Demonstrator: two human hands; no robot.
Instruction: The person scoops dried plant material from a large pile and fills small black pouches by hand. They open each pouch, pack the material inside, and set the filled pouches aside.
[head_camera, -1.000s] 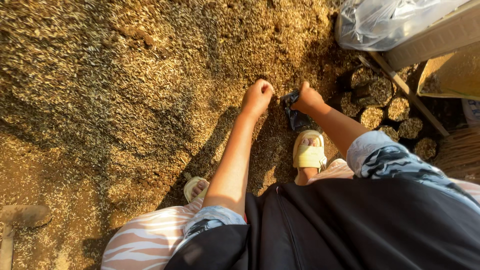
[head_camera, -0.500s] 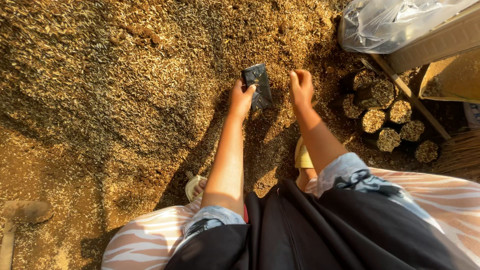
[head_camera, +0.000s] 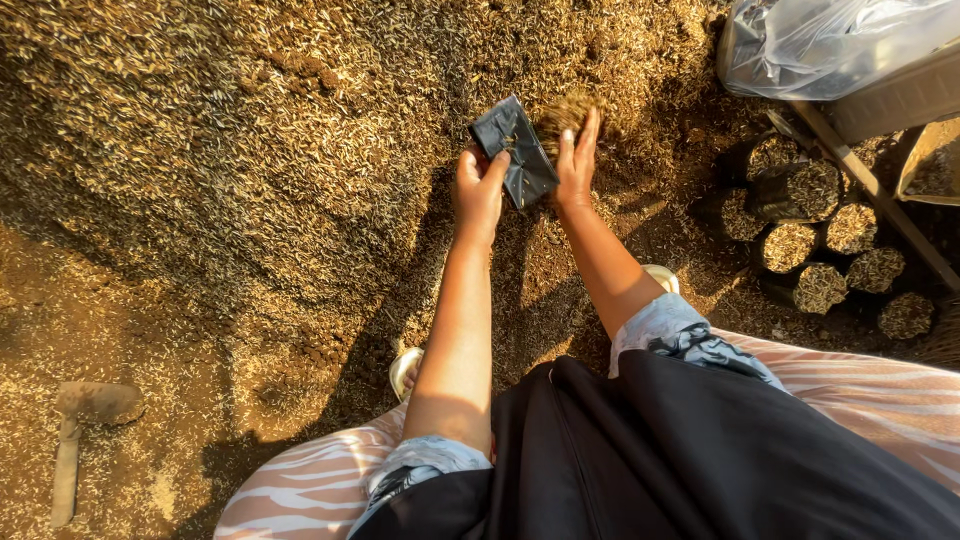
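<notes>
The left hand (head_camera: 480, 190) has its fingers closed on the edge of a small black bag (head_camera: 515, 150), pinching it so the mouth stays up and open toward the other hand. The right hand (head_camera: 577, 160) is just beside the bag, fingers straight and together, palm cupped against a clump of husk mix (head_camera: 560, 115); it grips nothing, serving as a scoop pressed to the bag's mouth. The bag hangs in the air between the two hands, tilted, just above the pile (head_camera: 250, 140), so loose material can be pushed in without a long reach.

The pile of husk and soil spreads over the ground from the top edge down to the left. Near the right edge stand filled bags (head_camera: 820, 250), upright and touching in a cluster, their tops showing the same mix, placed within arm's reach of the pile. Above them, at the top right corner, lies a clear plastic sheet (head_camera: 830, 40) over a crate. A trowel (head_camera: 85, 420) lies on the ground at the lower left, well apart from both hands. Two sandals (head_camera: 405, 370) show beneath the arms.
</notes>
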